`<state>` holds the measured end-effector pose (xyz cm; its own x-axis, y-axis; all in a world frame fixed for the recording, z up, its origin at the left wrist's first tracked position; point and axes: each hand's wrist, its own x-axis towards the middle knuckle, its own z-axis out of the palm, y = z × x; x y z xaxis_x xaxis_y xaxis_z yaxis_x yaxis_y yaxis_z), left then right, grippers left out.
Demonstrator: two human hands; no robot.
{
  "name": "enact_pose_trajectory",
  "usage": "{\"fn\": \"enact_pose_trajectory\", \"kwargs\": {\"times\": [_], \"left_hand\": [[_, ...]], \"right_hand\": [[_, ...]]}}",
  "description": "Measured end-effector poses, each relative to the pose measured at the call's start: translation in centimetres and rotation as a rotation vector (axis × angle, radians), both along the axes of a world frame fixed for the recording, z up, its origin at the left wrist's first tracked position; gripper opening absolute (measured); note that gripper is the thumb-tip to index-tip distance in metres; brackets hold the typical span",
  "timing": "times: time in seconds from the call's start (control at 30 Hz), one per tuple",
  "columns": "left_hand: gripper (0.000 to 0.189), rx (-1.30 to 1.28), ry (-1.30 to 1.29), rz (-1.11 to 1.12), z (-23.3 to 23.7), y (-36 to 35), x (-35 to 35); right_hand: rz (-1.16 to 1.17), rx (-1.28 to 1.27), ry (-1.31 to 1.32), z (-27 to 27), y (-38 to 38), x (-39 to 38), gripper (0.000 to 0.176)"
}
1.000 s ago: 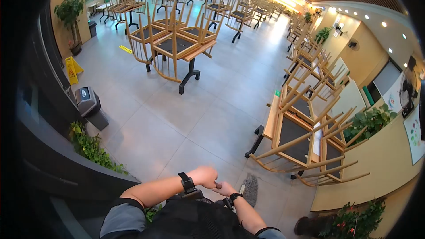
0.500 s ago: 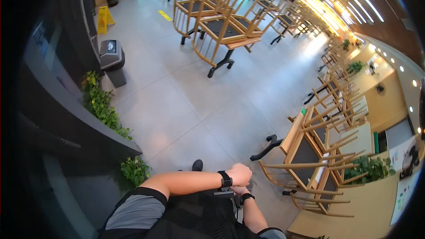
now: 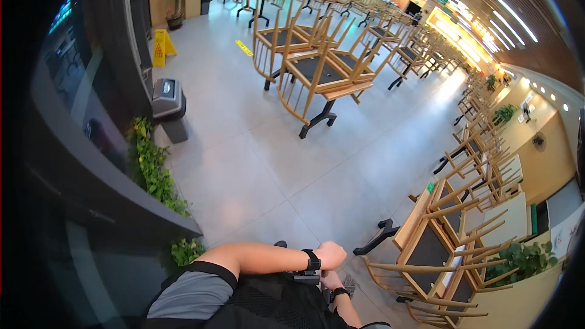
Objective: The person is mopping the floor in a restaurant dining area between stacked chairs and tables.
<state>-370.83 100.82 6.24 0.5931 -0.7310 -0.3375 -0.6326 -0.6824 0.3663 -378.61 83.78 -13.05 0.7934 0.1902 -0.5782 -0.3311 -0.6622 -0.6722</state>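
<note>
My left hand [image 3: 331, 256] is closed in a fist in front of my body, its forearm reaching across from the left with a black band on the wrist. Just below it, my right hand [image 3: 331, 279] is also closed, with a black band on that wrist too. The two fists sit one above the other, as if around one upright thing; I cannot tell what they grip. Beside the right hand a small grey, streaky patch [image 3: 349, 284] shows near the floor. A dark flat box [image 3: 306, 278] lies against my front, partly under the left wrist.
Chairs [image 3: 317, 70] rest upside down on a table ahead. More upturned chairs [image 3: 429, 247] stand close on the right. Along the left run a dark wall frame [image 3: 116, 146], green plants [image 3: 155, 167], a grey bin [image 3: 169, 106] and a yellow floor sign [image 3: 162, 47].
The room has shifted down and slightly right in view, and more of the far end shows. Both fists keep their stacked position, slightly lower in the picture.
</note>
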Motion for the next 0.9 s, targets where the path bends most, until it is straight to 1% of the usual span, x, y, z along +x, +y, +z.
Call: {"fn": "enact_pose_trajectory", "kwargs": {"times": [0.1, 0.17, 0.2, 0.23, 0.27, 0.4, 0.53, 0.57, 0.6, 0.63, 0.67, 0.73, 0.77, 0.8, 0.83, 0.9], "left_hand": [[0.025, 0.012, 0.004, -0.056, -0.5, -1.5, 2.1], [0.035, 0.030, 0.020, -0.099, -1.3, -2.9, 3.8], [0.035, 0.038, 0.019, -0.121, -1.6, -3.4, 4.7], [0.041, 0.053, 0.035, -0.131, -1.8, -3.9, 5.5], [0.046, 0.068, 0.050, -0.139, -1.9, -4.3, 6.2], [0.052, 0.119, 0.066, -0.196, -1.9, -5.9, 8.4], [0.054, 0.120, 0.100, -0.194, -1.3, -6.8, 9.3], [0.055, 0.118, 0.112, -0.177, -1.3, -6.9, 9.5], [0.055, 0.126, 0.117, -0.210, -2.0, -7.0, 9.8], [0.059, 0.093, 0.087, -0.226, -3.1, -7.0, 10.2], [0.065, 0.056, 0.056, -0.238, -3.2, -6.9, 10.5], [0.066, 0.057, 0.078, -0.269, -3.1, -6.7, 11.7], [0.066, 0.055, 0.094, -0.270, -2.8, -6.5, 12.4], [0.066, 0.050, 0.092, -0.288, -3.4, -6.1, 12.8], [0.067, 0.055, 0.117, -0.252, -4.3, -5.7, 13.5], [0.068, 0.085, 0.189, -0.200, -3.6, -4.6, 14.9]], "right_hand": [[-0.038, -0.030, 0.042, -3.1, -2.0, 1.2, 0.036], [-0.120, 0.020, 0.006, -4.5, -2.8, 1.7, 0.037], [-0.179, 0.054, -0.030, -4.8, -3.2, 1.9, 0.038], [-0.200, 0.059, -0.028, -5.1, -3.6, 2.2, 0.038], [-0.196, 0.030, -0.022, -4.8, -3.8, 2.7, 0.039], [-0.211, -0.024, 0.038, -2.8, -4.1, 4.5, 0.038], [-0.264, -0.040, 0.053, -5.6, -5.3, 4.8, 0.045], [-0.242, -0.029, -0.001, -6.4, -5.4, 4.9, 0.046], [-0.222, -0.021, -0.056, -7.1, -5.4, 4.5, 0.046], [-0.215, -0.022, -0.081, -6.4, -5.4, 4.7, 0.044], [-0.244, -0.021, -0.075, -6.4, -5.3, 4.8, 0.044], [-0.277, -0.090, -0.053, -6.3, -5.0, 5.5, 0.043], [-0.289, -0.041, -0.089, -6.2, -4.8, 5.8, 0.043], [-0.306, -0.048, -0.091, -6.1, -4.3, 6.0, 0.043], [-0.286, -0.038, -0.085, -6.0, -3.9, 6.6, 0.043], [-0.218, -0.058, -0.079, -5.0, -3.0, 8.2, 0.044]]}}
